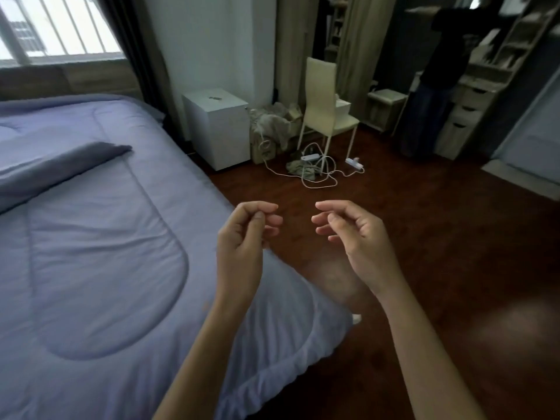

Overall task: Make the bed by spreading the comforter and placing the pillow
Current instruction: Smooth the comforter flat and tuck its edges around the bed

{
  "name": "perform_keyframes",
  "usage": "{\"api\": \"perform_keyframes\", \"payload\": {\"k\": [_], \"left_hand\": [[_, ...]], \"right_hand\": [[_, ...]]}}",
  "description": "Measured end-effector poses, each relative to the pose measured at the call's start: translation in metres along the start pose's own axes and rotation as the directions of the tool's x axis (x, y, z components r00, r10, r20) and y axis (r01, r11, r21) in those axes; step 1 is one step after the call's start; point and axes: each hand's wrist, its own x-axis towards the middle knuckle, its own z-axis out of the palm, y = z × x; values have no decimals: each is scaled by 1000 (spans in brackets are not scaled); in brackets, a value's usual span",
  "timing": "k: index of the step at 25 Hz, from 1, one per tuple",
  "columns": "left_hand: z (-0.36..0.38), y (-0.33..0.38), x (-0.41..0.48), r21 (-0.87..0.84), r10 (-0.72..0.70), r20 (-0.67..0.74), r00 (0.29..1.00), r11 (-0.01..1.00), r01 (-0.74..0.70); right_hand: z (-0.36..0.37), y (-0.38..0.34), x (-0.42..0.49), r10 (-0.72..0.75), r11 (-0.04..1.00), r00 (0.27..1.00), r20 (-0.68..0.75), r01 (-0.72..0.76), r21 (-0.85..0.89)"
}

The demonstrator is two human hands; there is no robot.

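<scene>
Comforter (100, 237), pale blue and quilted with a curved stitch line, spread flat over the bed, its long axis running from the near corner toward the window; one dark fold (60, 168) lies turned back, pointing right. Left hand (242, 234) above the comforter's right edge, fingers loosely curled, holding nothing. Right hand (354, 234) over the wooden floor (454, 237), fingers likewise half-curled, empty. Behind: white cabinet (216, 125), chair (324, 107).

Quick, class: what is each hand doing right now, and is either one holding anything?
Left hand: loosely curled, holding nothing, above the comforter edge.
Right hand: loosely curled, holding nothing, above the floor.
</scene>
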Motion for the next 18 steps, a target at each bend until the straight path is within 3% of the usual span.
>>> {"api": "perform_keyframes", "payload": {"k": [6,12,18], "left_hand": [[129,-20,15,-77,-24,0,1000,997,24],[199,-41,55,-42,-27,29,999,999,28],[244,-84,148,15,15,-147,989,1000,-13]], "right_hand": [[-117,26,38,-24,994,998,62,31,-104],[-176,62,99,-1,997,996,86,8,-72],[-186,94,230,-67,985,956,285,110,-136]]}}
